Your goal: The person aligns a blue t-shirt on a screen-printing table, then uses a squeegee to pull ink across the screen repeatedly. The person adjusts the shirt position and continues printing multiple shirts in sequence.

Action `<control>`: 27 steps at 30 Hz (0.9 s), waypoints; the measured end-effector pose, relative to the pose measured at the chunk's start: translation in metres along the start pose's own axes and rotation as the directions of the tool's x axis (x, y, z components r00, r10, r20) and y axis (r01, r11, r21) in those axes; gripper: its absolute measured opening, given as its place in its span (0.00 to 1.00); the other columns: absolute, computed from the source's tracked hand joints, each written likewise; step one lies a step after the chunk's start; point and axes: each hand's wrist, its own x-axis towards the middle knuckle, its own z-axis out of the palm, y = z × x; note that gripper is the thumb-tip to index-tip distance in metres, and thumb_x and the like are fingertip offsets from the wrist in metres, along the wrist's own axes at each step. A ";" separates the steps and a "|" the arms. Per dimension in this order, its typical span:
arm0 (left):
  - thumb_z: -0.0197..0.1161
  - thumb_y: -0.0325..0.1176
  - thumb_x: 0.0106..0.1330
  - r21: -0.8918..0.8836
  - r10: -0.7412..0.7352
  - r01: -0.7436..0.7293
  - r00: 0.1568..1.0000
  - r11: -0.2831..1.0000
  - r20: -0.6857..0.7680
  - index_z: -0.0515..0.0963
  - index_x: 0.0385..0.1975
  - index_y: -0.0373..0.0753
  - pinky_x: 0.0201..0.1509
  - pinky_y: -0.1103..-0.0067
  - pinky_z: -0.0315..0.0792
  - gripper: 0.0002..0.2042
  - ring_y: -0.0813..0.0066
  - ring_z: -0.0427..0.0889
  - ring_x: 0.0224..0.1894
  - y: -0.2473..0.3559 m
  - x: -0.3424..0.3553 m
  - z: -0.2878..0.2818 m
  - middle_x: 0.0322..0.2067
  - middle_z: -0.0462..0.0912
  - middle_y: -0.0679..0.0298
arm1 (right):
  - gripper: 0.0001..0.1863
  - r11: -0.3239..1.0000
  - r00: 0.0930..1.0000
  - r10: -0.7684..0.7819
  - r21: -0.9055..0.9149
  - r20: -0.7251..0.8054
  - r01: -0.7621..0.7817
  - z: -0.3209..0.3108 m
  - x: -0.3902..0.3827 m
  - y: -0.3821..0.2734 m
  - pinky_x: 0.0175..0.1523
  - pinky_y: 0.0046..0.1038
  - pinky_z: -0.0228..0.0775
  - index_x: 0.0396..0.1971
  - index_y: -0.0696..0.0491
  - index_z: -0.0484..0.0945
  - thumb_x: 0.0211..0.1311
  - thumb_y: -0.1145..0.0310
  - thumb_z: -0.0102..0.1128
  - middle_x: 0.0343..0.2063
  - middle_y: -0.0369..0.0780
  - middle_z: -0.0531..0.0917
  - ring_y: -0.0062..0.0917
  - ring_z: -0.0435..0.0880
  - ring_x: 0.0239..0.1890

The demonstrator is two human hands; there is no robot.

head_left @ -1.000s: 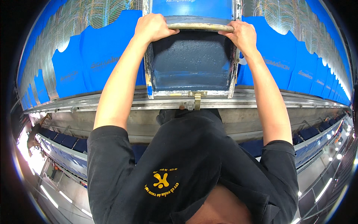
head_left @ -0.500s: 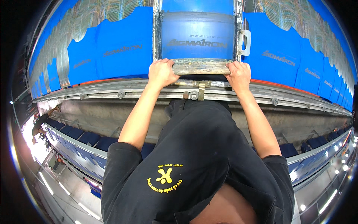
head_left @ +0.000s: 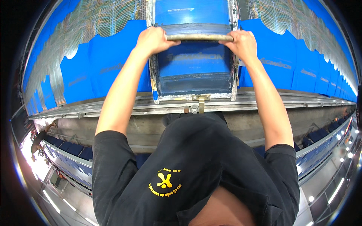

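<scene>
Two black sleeves [head_left: 113, 154]: seen nearest, with bare forearms reached forward from them; a yellow emblem [head_left: 164, 180] is printed on the black shirt [head_left: 196, 143] between.
Metal rail [head_left: 151, 110]: run crosswise in front of the shirt, along the near side of the desk [head_left: 57, 84].
Brass-coloured bracket [head_left: 201, 103]: set at the middle of the frame's near edge, over the rail.
Frame [head_left: 155, 84]: laid lengthwise on the desk, its worn side bars stained; blue is seen through its mesh [head_left: 194, 64], and dark ink [head_left: 194, 86] is spread in a band at the near end.
Bar [head_left: 200, 37]: held crosswise inside the frame, between its two sides, with another dark band seen just beyond.
Left hand [head_left: 152, 39]: closed around the bar's left end, thumb laid inward on the near side.
Right hand [head_left: 243, 45]: closed likewise around the right end, which is pinched between thumb and fingers.
Blue fabric pieces [head_left: 120, 60]: laid flat in rows on both sides of the frame, grey print borne by several.
</scene>
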 end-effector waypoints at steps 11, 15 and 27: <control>0.72 0.74 0.53 0.068 -0.049 0.045 0.997 0.997 0.067 0.91 0.34 0.41 0.46 0.59 0.85 0.35 0.50 0.92 0.41 -0.006 0.035 0.007 0.32 0.91 0.52 | 0.21 0.990 0.976 0.138 -0.059 0.168 -0.130 0.024 0.030 0.010 0.41 0.42 0.80 0.33 0.48 0.90 0.51 0.46 0.83 0.31 0.39 0.89 0.40 0.89 0.37; 0.74 0.71 0.53 0.034 -0.044 0.044 0.999 0.998 0.019 0.92 0.35 0.45 0.45 0.60 0.85 0.31 0.51 0.92 0.40 0.009 -0.015 0.036 0.32 0.91 0.53 | 0.16 0.995 0.990 0.092 -0.059 0.111 -0.086 0.022 -0.015 -0.007 0.44 0.42 0.80 0.33 0.48 0.90 0.47 0.57 0.85 0.31 0.39 0.88 0.39 0.88 0.37; 0.77 0.62 0.53 -0.055 -0.026 0.024 0.999 0.998 -0.039 0.90 0.31 0.38 0.49 0.59 0.82 0.28 0.51 0.91 0.41 0.042 -0.151 0.093 0.34 0.90 0.52 | 0.18 0.995 0.995 0.063 0.074 0.075 -0.069 0.001 -0.148 -0.062 0.45 0.38 0.71 0.27 0.48 0.85 0.41 0.57 0.86 0.27 0.34 0.83 0.33 0.84 0.36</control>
